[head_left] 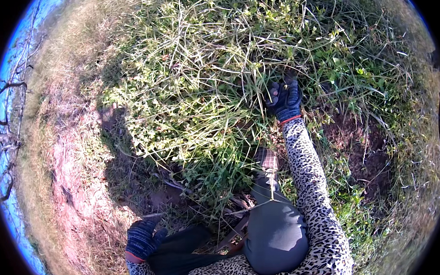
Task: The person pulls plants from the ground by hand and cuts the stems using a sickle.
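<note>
1. In the head view, our right grip (284, 101), in a dark glove with a red cuff, is resting among the grass (202, 79), its fingers bending inward. Stems are touching or passing just beside the glove, but we are not able to tell whether it is closing on any of them.
2. Our left grip (145, 237), gloved alike, is lying low on the left, well apart from the right one, just beside a dark trouser leg (183, 241). Its fingers are partly bending; we are not seeing what, if anything, they are holding.
3. The grass, long and tangled with leafy green plants, is spreading over the middle and top, ahead of our knees.
4. Crossing stems are partly hiding the right fingertips, and our raised knee (278, 238) is covering the ground below.
5. Our spotted sleeve (309, 168) is running beside that knee. Dark soil (370, 150) is showing right of it, paler reddish soil (74, 178) on the left, and bare branches (9, 137) are standing against blue sky at the left rim.
</note>
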{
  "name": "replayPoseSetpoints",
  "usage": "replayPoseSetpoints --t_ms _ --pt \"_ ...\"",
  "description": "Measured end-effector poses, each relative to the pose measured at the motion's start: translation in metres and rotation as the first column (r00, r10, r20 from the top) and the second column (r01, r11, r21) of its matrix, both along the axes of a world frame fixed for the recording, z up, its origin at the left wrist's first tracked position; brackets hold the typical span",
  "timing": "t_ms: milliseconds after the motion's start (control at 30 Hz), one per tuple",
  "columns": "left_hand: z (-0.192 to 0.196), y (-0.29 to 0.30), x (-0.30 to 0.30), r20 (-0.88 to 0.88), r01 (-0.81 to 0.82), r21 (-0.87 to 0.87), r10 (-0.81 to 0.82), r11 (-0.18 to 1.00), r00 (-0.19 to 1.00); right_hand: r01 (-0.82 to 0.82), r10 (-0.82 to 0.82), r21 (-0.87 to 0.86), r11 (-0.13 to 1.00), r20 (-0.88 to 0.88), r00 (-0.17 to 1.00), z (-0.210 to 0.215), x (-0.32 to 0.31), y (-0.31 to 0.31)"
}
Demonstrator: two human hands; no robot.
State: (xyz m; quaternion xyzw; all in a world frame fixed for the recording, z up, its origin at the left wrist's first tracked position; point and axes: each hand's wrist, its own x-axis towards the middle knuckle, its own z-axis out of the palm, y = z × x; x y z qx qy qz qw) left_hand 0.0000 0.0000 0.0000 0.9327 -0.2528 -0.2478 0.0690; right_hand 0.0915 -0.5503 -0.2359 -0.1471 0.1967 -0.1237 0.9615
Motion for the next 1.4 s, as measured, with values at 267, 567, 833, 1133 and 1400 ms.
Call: replayPoseSetpoints --t_ms 267,567,833,1133,1400 --pt "-0.005 -0.009 -0.004 0.009 0.014 -0.043 -0.013 0.999 1.000 0.084 -0.095 -0.061 0.995 -0.198 0.976 0.022 0.014 -0.019" --pt "-0.001 0.002 -0.005 -0.015 0.028 -0.020 -0.029 0.999 0.999 0.121 -0.130 -0.052 0.991 -0.271 0.954 0.037 0.022 0.006" --pt "0.001 -0.006 -0.002 -0.005 0.012 -0.042 -0.012 0.999 1.000 0.052 -0.210 -0.451 0.891 -0.307 0.928 0.025 0.010 0.015" --pt "0.003 -0.004 -0.001 0.041 0.021 -0.060 -0.019 0.998 0.999 -0.033 -0.167 -0.721 0.692 -0.205 0.965 0.037 -0.032 0.015" --pt "0.004 0.000 0.000 0.044 0.032 -0.056 -0.029 0.998 0.999 -0.419 -0.561 -0.771 -0.480 -0.097 0.822 0.044 -0.003 -0.051"
